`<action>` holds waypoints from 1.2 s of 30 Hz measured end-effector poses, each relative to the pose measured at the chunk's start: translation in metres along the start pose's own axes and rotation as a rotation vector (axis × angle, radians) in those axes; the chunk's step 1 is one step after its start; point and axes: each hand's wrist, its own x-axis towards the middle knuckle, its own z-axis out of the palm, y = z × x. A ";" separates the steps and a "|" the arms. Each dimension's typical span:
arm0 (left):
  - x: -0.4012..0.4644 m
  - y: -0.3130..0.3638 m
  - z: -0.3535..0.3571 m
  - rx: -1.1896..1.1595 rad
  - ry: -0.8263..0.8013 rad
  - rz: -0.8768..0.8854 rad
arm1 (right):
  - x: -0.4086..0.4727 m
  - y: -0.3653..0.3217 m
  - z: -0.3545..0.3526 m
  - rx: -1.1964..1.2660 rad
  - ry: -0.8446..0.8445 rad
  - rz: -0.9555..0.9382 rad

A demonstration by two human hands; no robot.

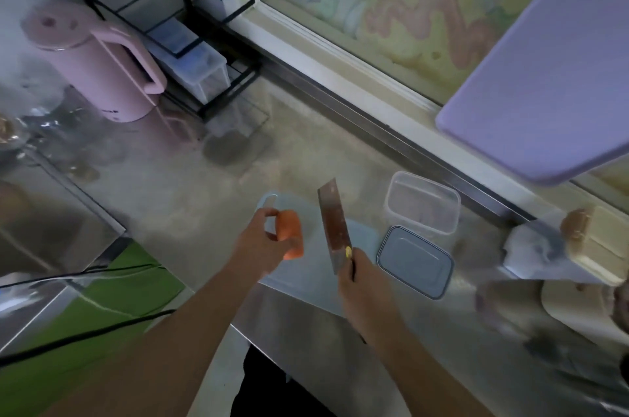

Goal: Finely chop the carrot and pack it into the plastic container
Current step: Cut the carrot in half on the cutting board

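Note:
My left hand (260, 244) grips a thick orange carrot piece (290, 233) above the pale blue cutting board (303, 275). My right hand (357, 275) holds the handle of a cleaver (335, 222), its broad blade pointing away from me over the board, edge down. To the right of the board stands a clear plastic container (422, 204), with nothing in it that I can see. Its grey-blue lid (415, 261) lies flat in front of it.
A pink kettle (98, 62) and a black wire rack (177, 25) stand at the back left of the steel counter (190, 185). A purple board (551, 76) leans at the upper right. Cream boxes (592, 243) crowd the right edge. Black cables (85, 331) run at the left.

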 end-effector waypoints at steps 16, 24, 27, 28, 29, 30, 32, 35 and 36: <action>0.024 -0.020 -0.004 -0.176 -0.083 0.082 | 0.026 -0.038 0.042 -0.030 -0.001 0.078; 0.024 -0.016 -0.007 -0.234 -0.087 0.069 | 0.028 -0.043 0.046 -0.174 -0.050 0.049; 0.023 -0.016 -0.007 -0.222 -0.067 0.078 | 0.025 -0.045 0.047 -0.167 -0.065 0.046; 0.022 -0.015 -0.007 -0.226 -0.062 0.081 | 0.025 -0.045 0.047 -0.166 -0.064 0.047; 0.023 -0.016 -0.007 -0.222 -0.052 0.087 | 0.025 -0.045 0.048 -0.162 -0.061 0.046; 0.022 -0.015 -0.007 -0.207 -0.047 0.098 | 0.025 -0.044 0.048 -0.157 -0.060 0.043; 0.022 -0.015 -0.006 -0.173 -0.035 0.120 | 0.023 -0.044 0.047 -0.158 -0.066 0.042; 0.021 -0.014 -0.003 -0.168 -0.016 0.117 | 0.020 -0.042 0.046 -0.176 -0.060 0.040; 0.020 -0.012 -0.003 -0.183 -0.011 0.109 | 0.020 -0.042 0.047 -0.175 -0.055 0.040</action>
